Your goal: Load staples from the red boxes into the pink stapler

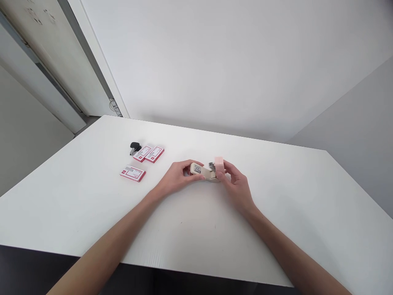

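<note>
A beige stapler (206, 172) is held just above or on the table, swung open, with a dark square pattern near its left end. My left hand (178, 176) is closed around that left end, thumb along the near side. My right hand (236, 184) pinches its right end, where a pale pink block-like part (219, 164) stands up with a bit of metal showing at its left. The right fingers partly hide how the pink part joins the beige one.
Left of my hands lie red-and-white staple boxes: one nearer box (133, 173), and two behind, a left one (143, 153) and a right one (155, 154). A black staple remover (135, 148) touches or nearly touches them. A white wall (230, 73) rises behind the white table (190, 233).
</note>
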